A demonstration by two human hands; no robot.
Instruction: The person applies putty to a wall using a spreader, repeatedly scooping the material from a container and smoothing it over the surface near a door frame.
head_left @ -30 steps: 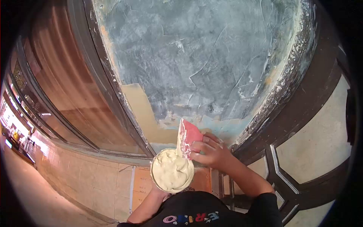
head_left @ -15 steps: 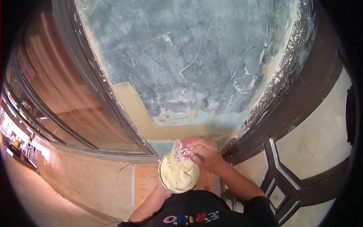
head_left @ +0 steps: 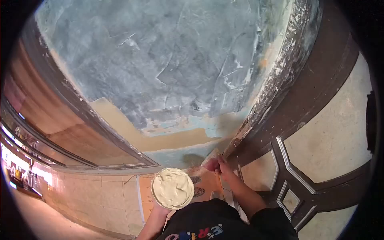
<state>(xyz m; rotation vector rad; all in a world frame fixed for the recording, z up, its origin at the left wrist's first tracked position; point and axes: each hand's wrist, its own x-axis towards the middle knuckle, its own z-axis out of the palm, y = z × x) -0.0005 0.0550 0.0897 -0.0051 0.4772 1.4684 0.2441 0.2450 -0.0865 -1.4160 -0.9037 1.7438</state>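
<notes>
Blue-grey wall (head_left: 160,60), rough and streaked, fills the far part of the scene and narrows toward its near end. Close to its near right corner, the right hand (head_left: 225,166) has a narrow grip, fingers folded round a pink scraper (head_left: 209,161) whose smeared side faces far and left. Whether the scraper touches the wall or sits just clear of it, I cannot tell. Nearer and to the left, the left hand (head_left: 161,209) holds the tub (head_left: 153,195) from below and its near side; most of those fingers are hidden, so how wide that grip spreads I cannot tell. Pale paste (head_left: 174,188) fills the tub to about the rim.

Tub and scraper are apart, with an orange sheet (head_left: 212,182) showing between them. Dark right trim (head_left: 288,108) runs just beside the scraper, leaving little room that way. Leftward, a pale blue strip (head_left: 176,157) gives a clear run along the wall's near end, a tan band (head_left: 168,141) just beyond it. Farther out, left trim (head_left: 78,112) edges the window (head_left: 44,108); tiles (head_left: 92,192) spread left of the tub.
</notes>
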